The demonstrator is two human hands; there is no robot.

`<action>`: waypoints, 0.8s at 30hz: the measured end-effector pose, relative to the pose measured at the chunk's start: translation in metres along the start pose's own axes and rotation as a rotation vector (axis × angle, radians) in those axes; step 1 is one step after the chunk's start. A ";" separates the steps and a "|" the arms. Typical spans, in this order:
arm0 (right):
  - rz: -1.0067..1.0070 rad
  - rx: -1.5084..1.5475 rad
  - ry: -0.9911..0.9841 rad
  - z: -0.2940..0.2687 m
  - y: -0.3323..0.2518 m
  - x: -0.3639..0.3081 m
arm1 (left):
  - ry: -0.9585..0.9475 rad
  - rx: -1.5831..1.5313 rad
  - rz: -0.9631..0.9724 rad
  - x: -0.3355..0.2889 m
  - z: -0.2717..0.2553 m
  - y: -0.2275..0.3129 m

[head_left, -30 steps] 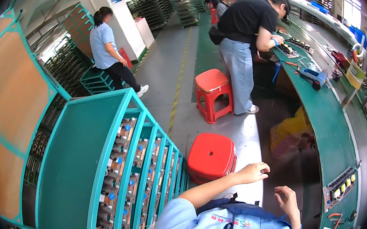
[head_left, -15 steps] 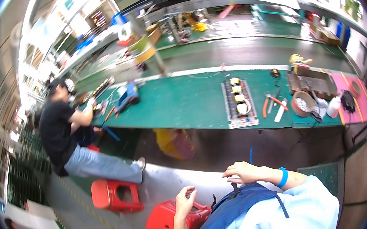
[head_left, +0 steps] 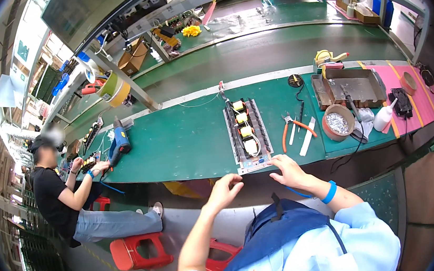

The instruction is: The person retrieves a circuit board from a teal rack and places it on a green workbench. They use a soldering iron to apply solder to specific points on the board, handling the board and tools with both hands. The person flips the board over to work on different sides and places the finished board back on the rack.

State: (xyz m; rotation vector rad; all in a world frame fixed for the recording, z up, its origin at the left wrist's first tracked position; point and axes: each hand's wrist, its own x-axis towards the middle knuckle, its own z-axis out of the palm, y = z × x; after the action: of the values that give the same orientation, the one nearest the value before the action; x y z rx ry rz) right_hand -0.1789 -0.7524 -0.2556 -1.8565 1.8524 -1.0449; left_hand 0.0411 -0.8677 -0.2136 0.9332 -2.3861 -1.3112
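A long circuit board (head_left: 265, 158) lies on the green bench, with yellow-wrapped coils (head_left: 241, 118) down its middle and black heat sinks along its sides. My right hand (head_left: 288, 172), with a blue band on the wrist, is at the board's near right corner, fingers loosely apart; whether the fingertips touch it I cannot tell. My left hand (head_left: 225, 190) hovers off the bench's front edge, just left of the board's near end. Its fingers are bent but apart from the thumb, and it holds nothing.
Right of the board lie orange-handled pliers (head_left: 284, 135), a white strip (head_left: 307, 136), a round tub of small metal pieces (head_left: 327, 129), a metal tray (head_left: 360, 86) and a white bottle (head_left: 384, 118). A seated co-worker (head_left: 56, 189) works at the left, near a blue heat gun (head_left: 119, 140). Red stools (head_left: 126, 254) stand below.
Both my hands have moved forward from near my lap to the bench edge by the circuit board. My view has shifted, and the co-worker's arms have changed position.
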 end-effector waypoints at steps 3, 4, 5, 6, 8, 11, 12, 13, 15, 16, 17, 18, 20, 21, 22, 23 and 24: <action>0.048 0.027 0.076 0.015 0.004 0.017 | 0.040 0.392 0.196 0.058 -0.021 -0.015; 0.079 0.049 0.104 0.019 0.004 0.022 | 0.030 0.496 0.267 0.080 -0.026 -0.024; 0.126 0.085 0.109 0.024 0.007 0.025 | 0.032 0.625 0.301 0.101 -0.029 -0.029; 0.171 0.201 0.120 0.026 0.008 0.030 | 0.037 0.756 0.339 0.122 -0.031 -0.032; 0.270 0.439 0.145 0.031 0.007 0.041 | 0.068 0.873 0.394 0.158 -0.034 -0.038; 0.366 0.889 0.186 0.047 0.016 0.054 | 0.104 1.037 0.464 0.196 -0.028 -0.039; 0.394 1.026 0.200 0.050 0.017 0.060 | 0.075 1.061 0.531 0.203 -0.028 -0.040; 0.452 1.109 0.230 0.051 0.014 0.063 | 0.047 1.084 0.599 0.211 -0.029 -0.042; 0.464 1.095 0.222 0.054 0.010 0.067 | -0.070 1.172 0.682 0.222 -0.031 -0.045; 0.469 1.087 0.218 0.055 0.007 0.070 | -0.118 1.192 0.735 0.227 -0.033 -0.048; 0.480 1.051 0.248 0.056 0.000 0.072 | -0.151 1.179 0.766 0.234 -0.034 -0.051; 0.480 0.987 0.181 0.057 -0.003 0.071 | -0.182 1.158 0.798 0.240 -0.034 -0.055; 0.481 0.862 0.049 0.057 -0.008 0.068 | -0.229 1.124 0.818 0.255 -0.039 -0.059; 0.465 0.707 0.042 0.050 -0.018 0.065 | -0.259 1.102 0.831 0.263 -0.039 -0.060; 0.359 0.516 0.083 0.054 -0.018 0.063 | -0.262 1.090 0.864 0.269 -0.043 -0.058; 0.255 0.323 0.117 0.058 -0.019 0.059 | -0.275 1.059 0.914 0.277 -0.045 -0.061; 0.157 0.122 0.142 0.062 -0.021 0.056 | -0.284 1.020 0.967 0.287 -0.046 -0.063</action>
State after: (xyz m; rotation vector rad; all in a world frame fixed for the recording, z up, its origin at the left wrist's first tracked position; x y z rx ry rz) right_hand -0.1277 -0.8200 -0.2682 -1.5772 1.9296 -1.2313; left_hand -0.1274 -1.1080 -0.2613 -0.3653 -3.0306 0.1836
